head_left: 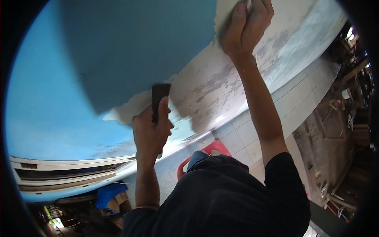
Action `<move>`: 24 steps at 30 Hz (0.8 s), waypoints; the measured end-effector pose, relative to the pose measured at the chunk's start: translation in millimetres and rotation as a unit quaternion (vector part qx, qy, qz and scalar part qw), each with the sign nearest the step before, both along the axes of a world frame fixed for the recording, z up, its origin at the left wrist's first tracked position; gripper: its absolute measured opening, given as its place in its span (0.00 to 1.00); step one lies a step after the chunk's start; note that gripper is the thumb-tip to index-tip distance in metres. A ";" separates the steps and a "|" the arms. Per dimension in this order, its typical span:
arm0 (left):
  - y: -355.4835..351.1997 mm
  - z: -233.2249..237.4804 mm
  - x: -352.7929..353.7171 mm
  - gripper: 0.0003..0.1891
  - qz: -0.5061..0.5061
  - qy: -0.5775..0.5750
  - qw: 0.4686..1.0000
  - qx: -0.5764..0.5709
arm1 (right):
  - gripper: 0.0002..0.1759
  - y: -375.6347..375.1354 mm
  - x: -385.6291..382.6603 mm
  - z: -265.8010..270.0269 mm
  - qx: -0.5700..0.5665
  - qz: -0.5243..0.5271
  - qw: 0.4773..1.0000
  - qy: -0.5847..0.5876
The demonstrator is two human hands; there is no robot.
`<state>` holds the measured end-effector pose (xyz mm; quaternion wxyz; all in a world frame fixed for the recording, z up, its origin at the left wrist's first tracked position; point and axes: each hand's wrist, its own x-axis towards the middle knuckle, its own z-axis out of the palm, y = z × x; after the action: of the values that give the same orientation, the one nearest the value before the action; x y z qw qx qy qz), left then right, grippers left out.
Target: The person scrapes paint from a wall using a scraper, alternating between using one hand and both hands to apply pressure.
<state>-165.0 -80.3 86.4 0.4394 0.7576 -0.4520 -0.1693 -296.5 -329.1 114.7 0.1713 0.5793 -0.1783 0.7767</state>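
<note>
My left hand (152, 128) is wrapped round a dark, flat block-like tool (160, 93), its upper end against the wall near the ragged edge of the blue paint. My right hand (246, 29) is raised at the top, fingers bent, close against the pale part of the wall; anything under its fingers is hidden. The wall (130, 43) is blue at the left and top. A bare, whitish patch with grey stains (213, 87) runs diagonally between and below my hands.
Below me is a red plastic seat (218, 147) on a tiled floor (244, 134). A louvred opening (71, 172) is at lower left, with a blue bag (108, 194) and cardboard below it. Wooden pieces and clutter (335, 118) lie at the right.
</note>
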 end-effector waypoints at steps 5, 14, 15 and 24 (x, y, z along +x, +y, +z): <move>-14.6 7.4 -2.1 0.20 -0.040 -0.040 0.998 0.001 | 0.21 -9.1 10.2 -0.2 -0.049 0.175 0.983 -0.022; -15.3 1.8 3.8 0.21 -0.059 -0.031 0.997 -0.028 | 0.22 -12.5 6.5 -4.9 -0.042 0.163 0.986 0.008; -12.2 0.8 4.0 0.22 -0.047 -0.026 0.998 -0.017 | 0.22 -14.4 7.2 -7.0 -0.050 0.166 0.985 0.005; -14.5 -0.8 2.8 0.23 -0.040 -0.033 0.998 -0.029 | 0.23 -5.6 -3.6 -9.2 0.009 0.055 0.997 0.051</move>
<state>-162.2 -94.7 85.5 0.4387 0.7311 -0.5010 -0.1484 -300.1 -334.7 105.5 0.1317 0.6289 -0.1439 0.7526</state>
